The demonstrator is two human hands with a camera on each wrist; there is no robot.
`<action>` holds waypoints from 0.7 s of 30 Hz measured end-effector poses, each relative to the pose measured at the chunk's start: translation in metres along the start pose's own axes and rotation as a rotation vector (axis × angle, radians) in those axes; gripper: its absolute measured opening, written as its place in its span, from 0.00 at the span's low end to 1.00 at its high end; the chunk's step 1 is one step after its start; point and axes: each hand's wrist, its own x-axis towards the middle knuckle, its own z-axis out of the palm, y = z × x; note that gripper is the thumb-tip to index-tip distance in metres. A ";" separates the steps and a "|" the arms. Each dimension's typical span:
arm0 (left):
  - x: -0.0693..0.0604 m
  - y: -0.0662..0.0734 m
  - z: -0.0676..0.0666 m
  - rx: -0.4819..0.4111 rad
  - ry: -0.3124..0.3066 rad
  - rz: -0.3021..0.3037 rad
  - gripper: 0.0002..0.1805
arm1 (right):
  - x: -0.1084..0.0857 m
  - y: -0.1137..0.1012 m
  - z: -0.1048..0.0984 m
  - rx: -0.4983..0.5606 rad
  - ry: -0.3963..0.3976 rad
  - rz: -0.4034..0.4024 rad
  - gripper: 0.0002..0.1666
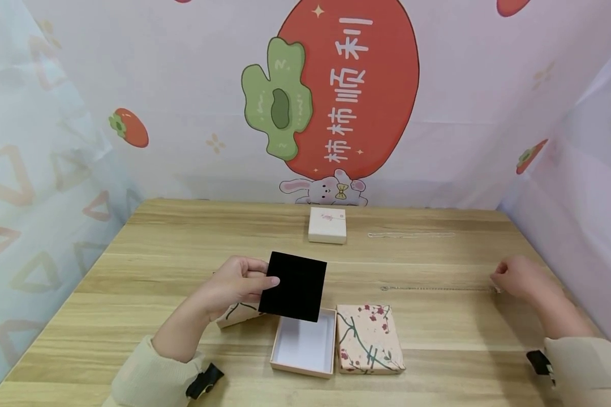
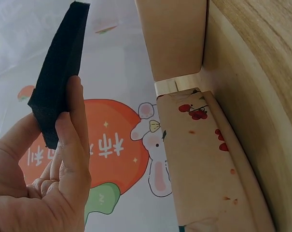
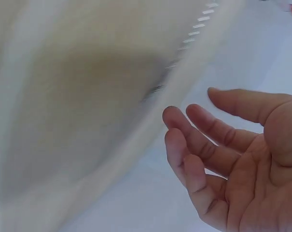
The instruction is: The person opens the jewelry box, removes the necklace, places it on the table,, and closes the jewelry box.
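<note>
My left hand (image 1: 231,288) (image 2: 54,179) pinches a black square pad (image 1: 294,287) (image 2: 63,67) by its left edge, thumb on top. The pad is tilted above an open, white-lined box base (image 1: 304,343). A floral lid (image 1: 369,339) lies right of that base; another floral box piece (image 1: 241,314) (image 2: 203,164) is partly covered by my left hand. At the right, my right hand (image 1: 526,280) (image 3: 232,169) hovers by the right end of a thin chain (image 1: 438,289) (image 3: 187,43) laid straight across the table. Its fingers are loosely bent, thumb apart, with nothing between them.
Toward the back of the wooden table (image 1: 183,237) stands a small white box (image 1: 327,225). A second, finer chain (image 1: 411,234) lies to the right of it. Printed cloth (image 1: 183,68) hangs behind the table and along both sides.
</note>
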 end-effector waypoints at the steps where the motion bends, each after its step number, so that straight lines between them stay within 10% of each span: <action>1: 0.000 0.000 0.000 0.003 0.002 -0.003 0.25 | -0.001 -0.006 -0.002 -0.007 0.013 0.001 0.14; 11: -0.001 -0.001 -0.002 0.017 0.009 -0.007 0.25 | -0.005 -0.090 0.003 0.117 0.093 -0.092 0.24; 21: -0.017 -0.001 -0.011 0.066 0.031 -0.021 0.24 | -0.020 -0.185 0.026 0.227 0.089 -0.348 0.21</action>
